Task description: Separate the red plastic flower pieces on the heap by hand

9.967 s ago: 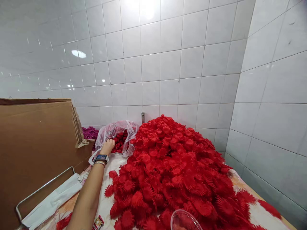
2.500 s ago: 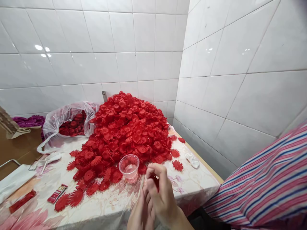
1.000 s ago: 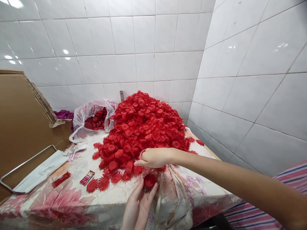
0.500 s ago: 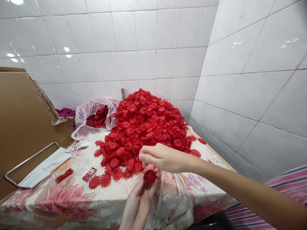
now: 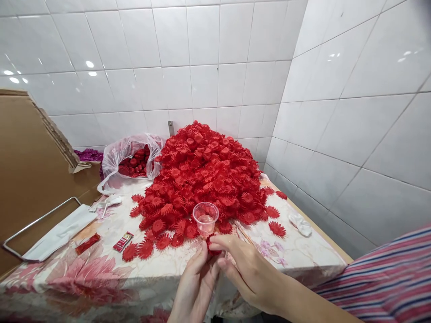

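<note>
My left hand (image 5: pixel 198 276), at the table's front edge, holds a dark red petalled flower piece (image 5: pixel 213 246) between thumb and fingers. Bent over it from the right, my right hand (image 5: pixel 247 264) has its fingers on the same piece and covers much of it. Just beyond both hands stands a small clear plastic cup (image 5: pixel 205 220) with some clear contents low inside. Behind the cup rises a big heap of red flower pieces (image 5: pixel 205 166). Several loose ones lie around its foot.
A clear plastic bag (image 5: pixel 112 163) of darker red pieces lies left of the heap. Farther left are a cardboard box (image 5: pixel 30 157), a metal wire frame (image 5: pixel 47 213) and small wrappers (image 5: pixel 123 241). A flowered cloth (image 5: pixel 148 269) covers the table; tiled walls stand behind and right.
My right hand has come down from above the cup onto the flower piece in my left hand. The cup, hidden before, now shows. The view has shifted slightly.
</note>
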Demonstrator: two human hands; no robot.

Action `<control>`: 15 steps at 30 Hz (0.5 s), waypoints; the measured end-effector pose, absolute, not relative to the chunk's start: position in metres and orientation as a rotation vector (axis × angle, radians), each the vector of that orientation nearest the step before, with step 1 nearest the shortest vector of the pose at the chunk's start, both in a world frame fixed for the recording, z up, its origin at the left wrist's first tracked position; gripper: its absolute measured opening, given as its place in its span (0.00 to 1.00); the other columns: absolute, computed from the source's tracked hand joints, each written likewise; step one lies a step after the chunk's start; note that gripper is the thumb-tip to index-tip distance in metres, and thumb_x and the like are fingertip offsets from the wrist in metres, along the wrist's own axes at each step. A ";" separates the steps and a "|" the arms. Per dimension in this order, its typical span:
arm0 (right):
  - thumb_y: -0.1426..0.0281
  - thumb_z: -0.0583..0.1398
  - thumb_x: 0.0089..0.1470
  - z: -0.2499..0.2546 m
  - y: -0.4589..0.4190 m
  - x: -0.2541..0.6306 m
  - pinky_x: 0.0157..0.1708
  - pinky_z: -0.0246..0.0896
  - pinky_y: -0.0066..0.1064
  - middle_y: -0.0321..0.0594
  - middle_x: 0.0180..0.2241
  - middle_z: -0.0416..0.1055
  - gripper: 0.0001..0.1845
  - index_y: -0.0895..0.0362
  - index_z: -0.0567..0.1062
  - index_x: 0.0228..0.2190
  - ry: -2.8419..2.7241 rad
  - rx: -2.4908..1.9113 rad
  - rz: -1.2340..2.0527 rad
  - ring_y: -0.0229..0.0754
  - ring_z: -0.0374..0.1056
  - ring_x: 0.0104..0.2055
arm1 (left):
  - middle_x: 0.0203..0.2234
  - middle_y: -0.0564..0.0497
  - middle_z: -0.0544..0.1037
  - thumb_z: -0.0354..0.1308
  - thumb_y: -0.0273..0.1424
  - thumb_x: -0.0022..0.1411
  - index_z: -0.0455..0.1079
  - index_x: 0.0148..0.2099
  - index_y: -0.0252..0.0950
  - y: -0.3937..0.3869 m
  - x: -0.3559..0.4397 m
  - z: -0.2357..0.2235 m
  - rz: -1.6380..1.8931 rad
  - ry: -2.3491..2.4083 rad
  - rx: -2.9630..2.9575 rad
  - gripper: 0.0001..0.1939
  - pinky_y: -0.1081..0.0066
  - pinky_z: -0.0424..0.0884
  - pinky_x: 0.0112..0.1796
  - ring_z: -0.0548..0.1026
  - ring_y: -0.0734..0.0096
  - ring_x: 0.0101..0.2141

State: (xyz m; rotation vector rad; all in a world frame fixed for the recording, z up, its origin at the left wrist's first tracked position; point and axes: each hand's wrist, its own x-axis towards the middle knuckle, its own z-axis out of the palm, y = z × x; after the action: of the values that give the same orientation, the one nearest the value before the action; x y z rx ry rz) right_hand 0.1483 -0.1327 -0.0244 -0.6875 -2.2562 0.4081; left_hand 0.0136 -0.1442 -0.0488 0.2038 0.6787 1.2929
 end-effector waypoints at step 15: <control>0.72 0.46 0.58 -0.031 -0.136 0.158 0.39 0.66 0.34 0.46 0.42 0.67 0.16 0.54 0.55 0.48 -2.092 -0.727 0.445 0.41 0.68 0.41 | 0.35 0.43 0.78 0.53 0.24 0.58 0.75 0.33 0.28 -0.146 0.026 -0.049 1.244 0.641 0.262 0.09 0.66 0.67 0.48 0.74 0.64 0.41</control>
State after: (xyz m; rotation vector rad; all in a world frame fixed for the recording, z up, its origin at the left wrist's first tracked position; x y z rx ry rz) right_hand 0.1582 -0.1364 -0.0315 -0.7267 -2.0923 0.4451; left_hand 0.0256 -0.1464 -0.0492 0.2624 0.6406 1.2443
